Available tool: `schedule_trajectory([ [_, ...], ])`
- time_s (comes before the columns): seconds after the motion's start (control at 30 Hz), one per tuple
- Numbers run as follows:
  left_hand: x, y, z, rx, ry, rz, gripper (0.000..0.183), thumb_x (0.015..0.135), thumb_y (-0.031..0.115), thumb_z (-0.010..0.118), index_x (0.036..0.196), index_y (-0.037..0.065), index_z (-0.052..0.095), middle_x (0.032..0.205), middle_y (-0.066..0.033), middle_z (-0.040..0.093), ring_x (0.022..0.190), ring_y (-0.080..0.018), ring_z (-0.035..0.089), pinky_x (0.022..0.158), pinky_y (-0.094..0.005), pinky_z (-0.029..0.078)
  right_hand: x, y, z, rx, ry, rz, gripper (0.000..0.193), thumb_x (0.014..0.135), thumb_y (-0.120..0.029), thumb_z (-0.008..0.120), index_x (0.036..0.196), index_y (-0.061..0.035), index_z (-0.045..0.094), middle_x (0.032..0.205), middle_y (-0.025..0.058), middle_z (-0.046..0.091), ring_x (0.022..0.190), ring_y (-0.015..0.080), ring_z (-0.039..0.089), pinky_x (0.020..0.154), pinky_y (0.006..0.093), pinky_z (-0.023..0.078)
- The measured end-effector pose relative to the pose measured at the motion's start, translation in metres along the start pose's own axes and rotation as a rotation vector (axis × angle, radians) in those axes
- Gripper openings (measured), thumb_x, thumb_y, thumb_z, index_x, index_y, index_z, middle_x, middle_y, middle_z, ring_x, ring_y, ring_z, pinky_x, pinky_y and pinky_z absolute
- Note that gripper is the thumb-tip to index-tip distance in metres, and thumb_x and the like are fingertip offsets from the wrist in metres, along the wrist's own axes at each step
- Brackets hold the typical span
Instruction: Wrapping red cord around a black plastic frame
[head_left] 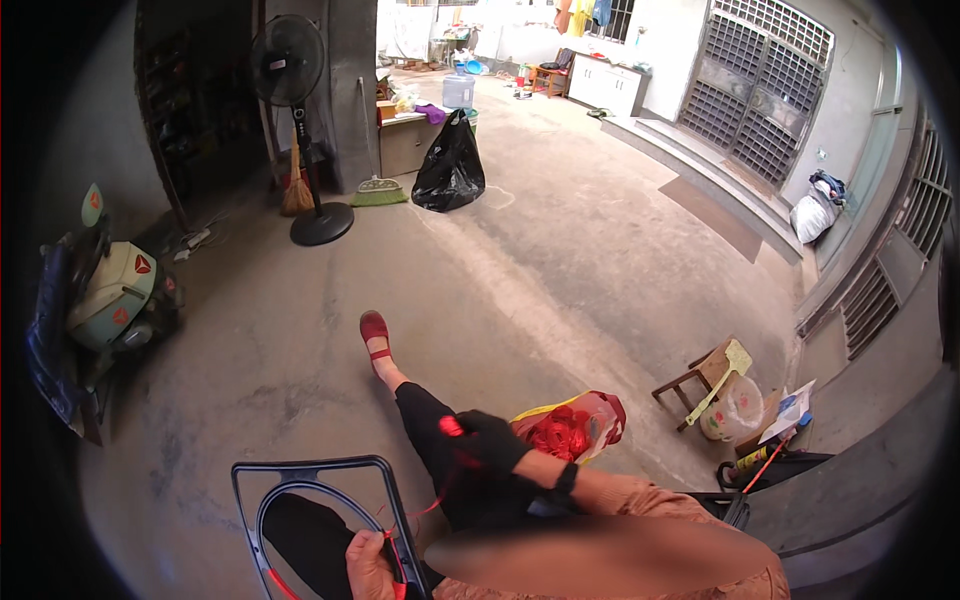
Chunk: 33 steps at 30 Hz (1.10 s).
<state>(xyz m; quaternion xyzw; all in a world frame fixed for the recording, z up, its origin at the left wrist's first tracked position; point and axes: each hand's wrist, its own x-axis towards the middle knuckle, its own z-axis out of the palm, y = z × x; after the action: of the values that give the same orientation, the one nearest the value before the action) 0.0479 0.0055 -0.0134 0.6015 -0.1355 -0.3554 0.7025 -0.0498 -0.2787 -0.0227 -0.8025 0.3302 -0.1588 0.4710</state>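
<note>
My bare left hand (370,566) is closed on the right side of a black frame (312,464), a rounded rectangle with an oval ring inside. Red material wraps part of the ring near the bottom. My right hand (490,442), in a black glove, is raised over my leg with its fingers closed round a small bright red bundle of strand (452,426). From there a thin red strand (428,508) sags across to the frame by my left fingers. Just beyond my right wrist, a red and yellow plastic bag (600,415) holds shiny red material (556,434).
A scooter (120,290) stands at left, a pedestal fan (320,224) and broom (380,192) farther back. A black rubbish bag (450,165) sits on the concrete floor. At right are a wooden stool (690,385) with a yellow-green fly swatter (725,378) and a bucket (730,412).
</note>
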Motion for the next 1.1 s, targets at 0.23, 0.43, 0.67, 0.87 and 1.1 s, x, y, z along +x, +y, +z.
schedule_trajectory([
  [0.23,0.006,0.005,0.025,-0.363,-0.055,-0.307,0.007,0.086,0.006,0.060,0.083,0.000,0.060,0.080,-0.0082,0.066,0.075,-0.0164,0.063,0.073,-0.0277,0.052,0.011,0.023,0.117,1.359,-0.760,0.018,0.015,0.086,-0.022,0.061,0.096,-0.0109,0.064,0.079,-0.0015,0.059,0.070,0.0092,0.054,0.060,0.0269,0.044],
  [0.43,0.001,-0.013,0.022,-0.437,0.039,-0.140,0.015,0.081,0.005,0.068,0.095,-0.002,0.065,0.091,-0.0082,0.067,0.084,-0.0174,0.064,0.082,-0.0323,0.051,-0.028,0.080,0.165,1.432,-1.000,0.439,0.026,0.073,-0.010,0.069,0.096,0.0002,0.061,0.081,0.0041,0.063,0.067,0.0165,0.059,0.055,0.0295,0.046],
  [0.67,0.007,-0.007,0.017,-0.311,-0.063,-0.109,0.027,0.080,0.010,0.071,0.103,-0.002,0.065,0.099,-0.0070,0.068,0.092,-0.0162,0.064,0.086,-0.0294,0.048,0.015,0.218,0.252,1.465,-1.110,0.008,0.011,0.079,-0.015,0.063,0.087,-0.0063,0.064,0.071,-0.0002,0.059,0.061,0.0152,0.058,0.055,0.0278,0.046],
  [0.87,0.005,-0.014,-0.010,-0.314,0.057,-0.099,0.014,0.085,0.012,0.065,0.089,-0.001,0.065,0.081,-0.0087,0.067,0.073,-0.0169,0.065,0.070,-0.0291,0.053,0.014,0.380,0.158,1.435,-1.180,-0.368,0.012,0.085,-0.019,0.059,0.079,-0.0118,0.066,0.063,-0.0040,0.056,0.055,0.0141,0.057,0.056,0.0263,0.046],
  [1.1,-0.003,-0.011,-0.017,-0.383,0.166,-0.149,0.015,0.088,0.015,0.062,0.087,0.000,0.063,0.079,-0.0077,0.066,0.066,-0.0167,0.064,0.062,-0.0299,0.055,0.004,0.293,0.004,1.371,-0.836,-0.004,0.016,0.087,-0.024,0.059,0.082,-0.0110,0.066,0.066,-0.0026,0.056,0.059,0.0139,0.057,0.057,0.0270,0.046],
])
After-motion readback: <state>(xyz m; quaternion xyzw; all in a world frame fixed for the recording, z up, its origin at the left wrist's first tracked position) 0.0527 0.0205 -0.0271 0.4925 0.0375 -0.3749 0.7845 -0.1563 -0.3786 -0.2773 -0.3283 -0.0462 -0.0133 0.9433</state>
